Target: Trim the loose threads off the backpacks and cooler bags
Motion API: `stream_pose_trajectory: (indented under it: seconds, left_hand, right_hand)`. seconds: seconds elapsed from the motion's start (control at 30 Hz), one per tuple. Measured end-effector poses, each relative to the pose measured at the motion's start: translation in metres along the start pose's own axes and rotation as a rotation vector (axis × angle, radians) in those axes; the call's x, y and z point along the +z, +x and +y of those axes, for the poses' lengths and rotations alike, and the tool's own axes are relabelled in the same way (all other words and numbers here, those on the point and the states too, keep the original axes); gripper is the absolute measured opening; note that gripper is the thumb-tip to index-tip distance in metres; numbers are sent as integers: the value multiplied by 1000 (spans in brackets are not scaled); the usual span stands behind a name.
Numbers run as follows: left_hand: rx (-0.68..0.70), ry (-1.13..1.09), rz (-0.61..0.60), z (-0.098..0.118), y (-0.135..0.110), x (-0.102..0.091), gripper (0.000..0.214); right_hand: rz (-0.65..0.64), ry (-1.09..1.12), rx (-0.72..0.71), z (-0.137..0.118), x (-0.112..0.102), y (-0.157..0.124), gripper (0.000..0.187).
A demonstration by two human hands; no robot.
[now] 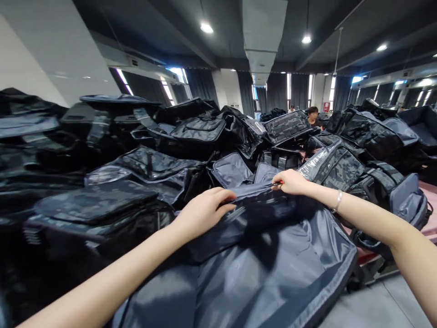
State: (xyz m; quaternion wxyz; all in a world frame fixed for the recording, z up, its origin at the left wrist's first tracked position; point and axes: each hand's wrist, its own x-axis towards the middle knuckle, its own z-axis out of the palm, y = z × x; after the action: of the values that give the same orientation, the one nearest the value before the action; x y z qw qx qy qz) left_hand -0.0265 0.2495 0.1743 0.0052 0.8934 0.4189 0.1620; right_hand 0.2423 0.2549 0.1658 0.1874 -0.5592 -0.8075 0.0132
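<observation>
An opened backpack (259,259) with a shiny grey-blue lining lies in front of me, its inside turned up. My left hand (208,209) is closed at the bag's far edge, thumb and fingers pinching the dark fabric. Farther right along the same edge, my right hand (290,182) is closed on the fabric, which is drawn taut between both hands. Something small, red and dark shows at the right fingertips; its kind is too small to tell. A clear bracelet circles the right wrist.
Camouflage backpacks (95,202) are heaped at the left and ahead. More bags (344,164) lie at the right on a pink surface (430,191), one under clear plastic (319,159). A person (312,116) is beyond the piles. Grey floor (378,305) shows at lower right.
</observation>
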Motion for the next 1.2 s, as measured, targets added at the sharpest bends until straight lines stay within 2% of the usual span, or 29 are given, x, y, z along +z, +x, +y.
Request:
stream_pose_trajectory:
  seconds: [0.1, 0.23, 0.37, 0.5, 0.57, 0.67, 0.77, 1.03, 1.13, 1.2]
  left_hand:
    - [-61, -101, -42, 13, 25, 6, 34]
    - [-146, -159, -77, 9, 42, 11, 36]
    - [-154, -237, -141, -4, 47, 12, 38]
    - [-143, -316, -159, -7, 46, 11, 43]
    - [-129, -364, -173, -6, 45, 11, 44]
    - [-114, -434, -188, -3, 43, 10, 43]
    - [-122, -483, -200, -3, 42, 9, 43]
    - [-140, -525, -206, -5, 39, 8, 43]
    - [-134, -525, -210, -6, 39, 8, 43]
    - [-128, -527, -219, -5, 38, 7, 43]
  right_hand:
    - [-105, 14, 27, 6, -2, 13, 16]
    - [-175, 30, 37, 8, -3, 19, 19]
    - [-144, 27, 65, -1, -3, 14, 19]
    - [-16, 17, 83, -12, -2, 1, 23]
    - [118, -17, -19, -15, 1, -5, 27]
    - [305, -165, -329, -18, 5, -9, 22]
    - [376, -348, -564, -20, 7, -5, 20]
    - [482, -579, -713, -26, 4, -2, 21]
    - [435, -584, -757, -28, -2, -2, 22]
    - [372, -545, -743, -27, -6, 2, 16]
